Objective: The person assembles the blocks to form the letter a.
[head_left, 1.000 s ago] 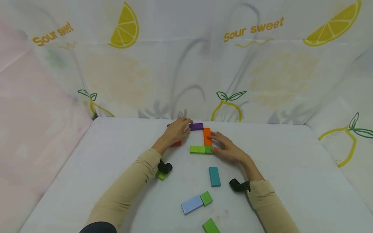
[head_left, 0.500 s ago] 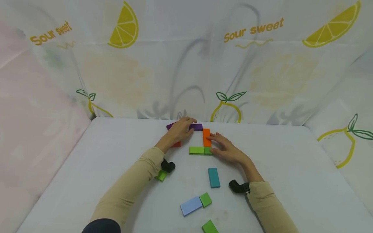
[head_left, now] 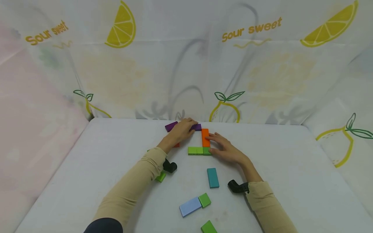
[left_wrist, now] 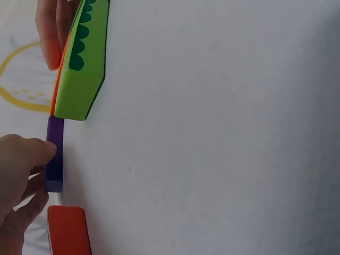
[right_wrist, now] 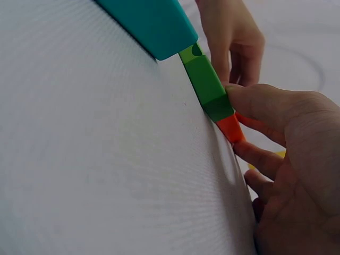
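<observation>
Pinching the purple block (head_left: 197, 127) near the far edge of the table (head_left: 291, 155) in the head view, the left hand (head_left: 181, 130) has little room behind and more toward the right edge; the right hand (head_left: 228, 149), fingers extended, touches the orange block (head_left: 205, 137) and the green block (head_left: 206, 151). In the left wrist view, the thumb presses the purple block's near long side, likely a sound hold: it looks light, stiff, hardly fragile. In the right wrist view, a thumb meets green, a fingertip orange; smooth faces may slide easily.
</observation>
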Motion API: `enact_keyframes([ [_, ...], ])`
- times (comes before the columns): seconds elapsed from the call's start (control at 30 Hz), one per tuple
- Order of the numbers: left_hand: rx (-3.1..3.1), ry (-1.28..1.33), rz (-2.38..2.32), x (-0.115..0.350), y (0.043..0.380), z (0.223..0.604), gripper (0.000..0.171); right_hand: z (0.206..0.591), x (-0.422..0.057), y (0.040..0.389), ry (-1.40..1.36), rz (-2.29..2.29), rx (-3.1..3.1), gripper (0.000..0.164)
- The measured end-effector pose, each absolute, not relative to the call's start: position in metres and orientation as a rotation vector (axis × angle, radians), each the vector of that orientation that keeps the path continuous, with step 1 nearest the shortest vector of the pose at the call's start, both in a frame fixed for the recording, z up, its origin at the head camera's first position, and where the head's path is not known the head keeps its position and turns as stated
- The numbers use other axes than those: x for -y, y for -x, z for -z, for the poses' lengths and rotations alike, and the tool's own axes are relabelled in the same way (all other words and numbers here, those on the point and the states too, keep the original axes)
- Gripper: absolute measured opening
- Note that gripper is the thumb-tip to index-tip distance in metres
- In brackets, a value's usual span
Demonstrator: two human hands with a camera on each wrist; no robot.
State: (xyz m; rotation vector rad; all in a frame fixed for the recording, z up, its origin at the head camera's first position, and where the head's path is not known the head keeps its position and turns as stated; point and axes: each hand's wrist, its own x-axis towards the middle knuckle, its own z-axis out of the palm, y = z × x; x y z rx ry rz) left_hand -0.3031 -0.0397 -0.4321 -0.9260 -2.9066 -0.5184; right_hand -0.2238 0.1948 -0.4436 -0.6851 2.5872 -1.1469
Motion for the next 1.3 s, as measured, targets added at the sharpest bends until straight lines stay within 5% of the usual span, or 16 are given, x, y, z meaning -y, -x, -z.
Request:
enact_keyframes([
  [1.3, 2.923, 0.987, 0.503, 0.046, 0.289, 0.42, 0.031, 0.446, -0.197, 0.225, 0.692, 1.155, -2.583, 0.05],
])
